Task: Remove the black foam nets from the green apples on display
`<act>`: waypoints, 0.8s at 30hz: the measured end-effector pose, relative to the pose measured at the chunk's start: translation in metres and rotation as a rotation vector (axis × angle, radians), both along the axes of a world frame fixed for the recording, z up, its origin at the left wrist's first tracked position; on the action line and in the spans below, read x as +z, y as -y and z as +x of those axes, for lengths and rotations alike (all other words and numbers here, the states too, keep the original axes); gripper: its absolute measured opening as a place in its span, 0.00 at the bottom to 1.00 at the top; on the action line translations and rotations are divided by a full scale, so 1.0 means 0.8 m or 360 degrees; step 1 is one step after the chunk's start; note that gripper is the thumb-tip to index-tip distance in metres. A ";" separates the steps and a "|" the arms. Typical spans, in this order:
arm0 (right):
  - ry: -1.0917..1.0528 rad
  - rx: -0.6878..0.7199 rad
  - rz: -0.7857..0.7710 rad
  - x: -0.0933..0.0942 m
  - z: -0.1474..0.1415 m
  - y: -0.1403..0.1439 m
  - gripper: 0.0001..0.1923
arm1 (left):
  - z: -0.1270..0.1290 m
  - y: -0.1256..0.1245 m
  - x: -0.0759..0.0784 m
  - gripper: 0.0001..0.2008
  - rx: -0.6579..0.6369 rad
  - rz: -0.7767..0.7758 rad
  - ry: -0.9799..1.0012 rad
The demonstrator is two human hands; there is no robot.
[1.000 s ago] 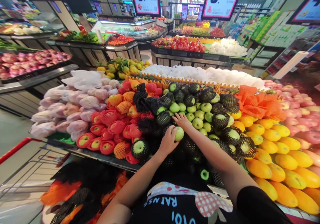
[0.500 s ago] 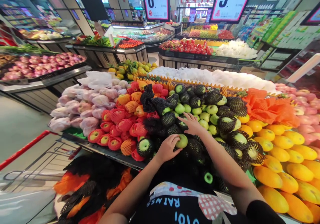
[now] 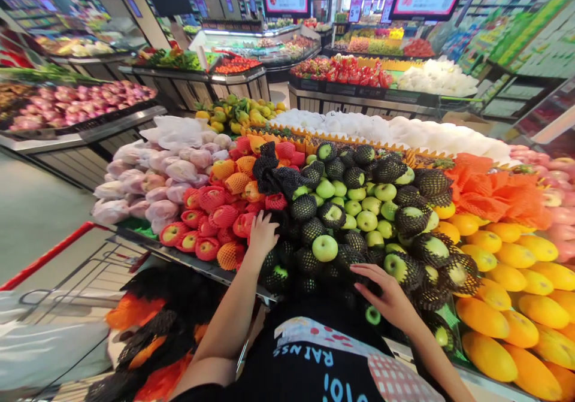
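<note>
Green apples (image 3: 324,247) in black net sleeves lie piled at the front of the fruit stand (image 3: 188,261), and you are sorting them: your left hand (image 3: 262,233) and right hand (image 3: 389,294) rest flat with fingers released, grasping nothing, so next choose one apple and close around it.

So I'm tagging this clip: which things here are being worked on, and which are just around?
In hand:
left hand on black-netted fruit
right hand over netted green apples
bare green apple between them

Just around:
red-netted apples
yellow mangoes
shopping cart
</note>
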State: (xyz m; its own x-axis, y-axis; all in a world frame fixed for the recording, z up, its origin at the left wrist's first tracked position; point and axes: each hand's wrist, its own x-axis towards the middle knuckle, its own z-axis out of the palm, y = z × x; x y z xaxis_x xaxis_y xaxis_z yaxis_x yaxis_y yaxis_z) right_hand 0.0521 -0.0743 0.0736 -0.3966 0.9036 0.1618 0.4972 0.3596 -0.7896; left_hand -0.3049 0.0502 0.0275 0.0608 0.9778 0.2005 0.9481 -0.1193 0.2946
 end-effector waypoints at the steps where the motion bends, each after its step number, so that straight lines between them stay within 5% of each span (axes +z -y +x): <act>1: -0.0033 -0.0057 -0.0030 -0.004 0.008 0.008 0.16 | -0.004 0.000 0.002 0.09 -0.0013 -0.0009 0.0001; 5: -0.0163 -0.0359 -0.0088 -0.010 0.030 0.027 0.14 | 0.010 0.013 0.030 0.05 0.0108 0.0312 0.0284; 8: -0.0297 -0.0496 -0.0154 -0.005 0.026 0.028 0.10 | 0.044 0.036 0.051 0.06 0.0070 0.0389 0.0874; 10: -0.0404 -0.0489 -0.0248 0.002 0.015 0.025 0.11 | 0.070 0.057 0.055 0.09 -0.0105 0.0013 0.1482; 13: -0.0556 -0.0346 -0.0396 0.010 -0.006 0.019 0.17 | 0.108 0.086 0.051 0.14 -0.0406 -0.0951 0.2205; 16: -0.0566 -0.0136 -0.0442 0.013 -0.023 0.016 0.24 | 0.134 0.106 0.048 0.14 -0.0757 -0.1523 0.2259; 19: -0.0462 -0.0083 -0.0391 0.010 -0.031 0.015 0.22 | 0.144 0.115 0.050 0.15 -0.0976 -0.1624 0.2066; 24: -0.0465 -0.0166 -0.0540 0.009 -0.030 0.015 0.13 | 0.129 0.116 0.049 0.22 -0.1014 -0.1666 0.1964</act>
